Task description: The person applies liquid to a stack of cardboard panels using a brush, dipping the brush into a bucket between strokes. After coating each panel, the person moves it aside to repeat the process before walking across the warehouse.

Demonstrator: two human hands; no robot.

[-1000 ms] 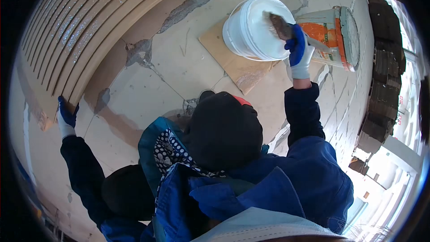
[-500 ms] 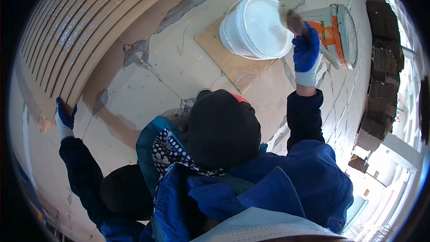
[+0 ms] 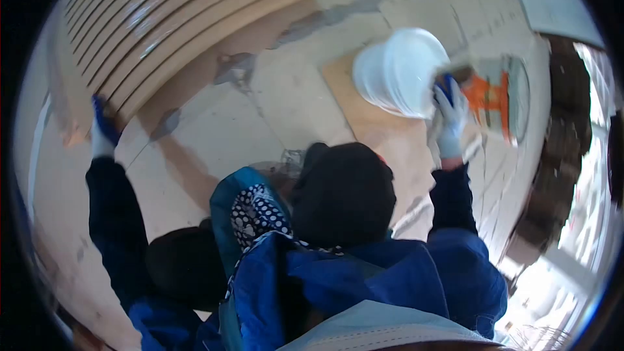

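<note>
My right hand [image 3: 448, 110], in a blue and white glove, grips a brush [image 3: 457, 77] at the right rim of a white bucket [image 3: 396, 71]; the picture is blurred here and the bristles are hard to make out. The bucket stands on a flat piece of board [image 3: 370, 120] on the floor. My left hand [image 3: 102, 129], gloved the same way, rests with closed fingers on the lower corner of a ribbed beige panel [image 3: 175, 19] at the upper left.
An orange and white pail [image 3: 500, 97] lies on its side just right of the bucket. The floor [image 3: 214, 136] is cracked pale slabs. Dark stacked material [image 3: 565, 130] runs along the right edge. My blue jacket fills the bottom.
The view has swung and blurred. My right hand with the brush has come down from above the bucket's opening to its right rim. My left hand stays on the panel corner.
</note>
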